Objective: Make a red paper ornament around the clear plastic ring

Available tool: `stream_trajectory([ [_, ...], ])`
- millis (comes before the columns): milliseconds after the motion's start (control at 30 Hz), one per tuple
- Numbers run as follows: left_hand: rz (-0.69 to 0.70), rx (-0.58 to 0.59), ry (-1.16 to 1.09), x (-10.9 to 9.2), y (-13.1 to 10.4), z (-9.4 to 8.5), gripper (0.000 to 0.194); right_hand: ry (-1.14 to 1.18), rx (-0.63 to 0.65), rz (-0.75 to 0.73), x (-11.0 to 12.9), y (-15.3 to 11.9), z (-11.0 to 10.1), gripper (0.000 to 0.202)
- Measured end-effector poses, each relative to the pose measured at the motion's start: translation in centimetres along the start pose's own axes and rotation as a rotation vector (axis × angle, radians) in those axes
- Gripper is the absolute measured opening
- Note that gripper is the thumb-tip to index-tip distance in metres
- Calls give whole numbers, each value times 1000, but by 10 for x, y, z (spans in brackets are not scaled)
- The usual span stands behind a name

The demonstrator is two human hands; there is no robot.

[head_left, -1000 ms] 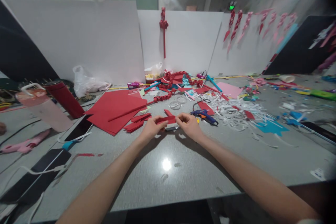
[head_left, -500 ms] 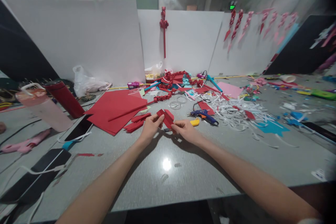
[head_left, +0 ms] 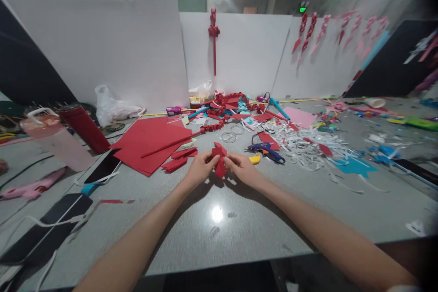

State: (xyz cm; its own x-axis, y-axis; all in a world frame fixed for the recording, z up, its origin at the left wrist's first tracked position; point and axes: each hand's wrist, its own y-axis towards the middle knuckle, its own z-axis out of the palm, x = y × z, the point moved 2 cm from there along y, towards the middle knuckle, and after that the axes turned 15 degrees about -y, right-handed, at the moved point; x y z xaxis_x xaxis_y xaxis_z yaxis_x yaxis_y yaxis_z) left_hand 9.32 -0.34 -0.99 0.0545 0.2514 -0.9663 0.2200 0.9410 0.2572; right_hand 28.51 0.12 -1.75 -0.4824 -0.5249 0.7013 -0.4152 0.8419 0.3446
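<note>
Over the near part of the gray table, the left hand and right hand pinch a folded red paper between them. If they pull apart too hard, the paper could rip or bend wrong.

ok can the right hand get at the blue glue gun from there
Probably yes: the blue glue gun lies near the right hand, with only a small yellow object between. That hand's grip is on folded red paper, though, so it would likely need freeing.
</note>
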Motion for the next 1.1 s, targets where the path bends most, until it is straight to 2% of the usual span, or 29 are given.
stream_trajectory([
  [133, -9, 155, 92, 2, -4, 8, 38, 137, -163, 34, -2, 3, -1, 43],
  [267, 57, 161, 191, 5, -4, 9, 39, 153, -217, 48, -4, 2, -1, 42],
  [367, 122, 127, 232, 3, -3, 8, 41, 210, -201, 42, -3, 2, -2, 42],
  [567, 128, 110, 251, -4, -5, 9, 41, 570, -72, 87, -11, 7, 1, 39],
  [800, 166, 184, 250, -9, -6, 10, 36, 516, -40, 62, -12, 6, 0, 35],
  [1100, 186, 175, 333, -8, -8, 11, 37, 499, -22, 84, -1, 4, -3, 42],
])
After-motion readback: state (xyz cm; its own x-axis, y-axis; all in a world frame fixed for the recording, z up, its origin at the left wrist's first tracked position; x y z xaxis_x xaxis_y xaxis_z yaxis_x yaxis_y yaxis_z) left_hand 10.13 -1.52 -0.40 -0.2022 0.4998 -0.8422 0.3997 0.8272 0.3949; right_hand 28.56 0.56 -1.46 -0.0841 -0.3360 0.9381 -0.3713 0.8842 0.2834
